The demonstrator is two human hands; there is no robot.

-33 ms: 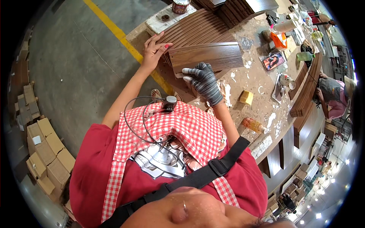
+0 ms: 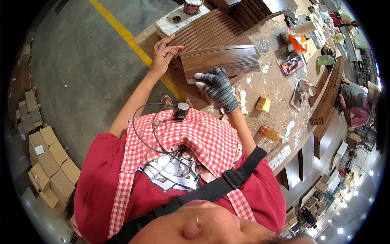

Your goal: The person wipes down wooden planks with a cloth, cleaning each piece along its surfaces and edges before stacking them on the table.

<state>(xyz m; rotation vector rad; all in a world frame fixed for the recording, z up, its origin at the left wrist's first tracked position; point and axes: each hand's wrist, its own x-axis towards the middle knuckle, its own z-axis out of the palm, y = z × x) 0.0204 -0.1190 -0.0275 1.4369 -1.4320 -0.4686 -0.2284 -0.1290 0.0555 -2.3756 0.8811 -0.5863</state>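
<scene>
A brown wood-grain board (image 2: 221, 61) lies tilted across a row of similar brown boards (image 2: 211, 32) on the worktable. My left hand (image 2: 162, 55), bare with red nail polish, rests at the left ends of the boards. Its fingers are stretched apart, one reaching toward the front board's upper left corner. My right hand (image 2: 219, 87), in a grey striped glove with whitish fingertips, is closed at that board's lower edge near its left end. The board's edge appears pinched between thumb and fingers; the palm side is hidden.
The worktable (image 2: 248, 95) has peeling white patches. On it are a yellow block (image 2: 263, 104), a bottle of amber liquid (image 2: 271, 133), a phone (image 2: 292, 65), an orange item (image 2: 298, 43) and a tin (image 2: 192, 7). Another person (image 2: 359, 101) works at the right. Cardboard boxes (image 2: 53, 162) stand left.
</scene>
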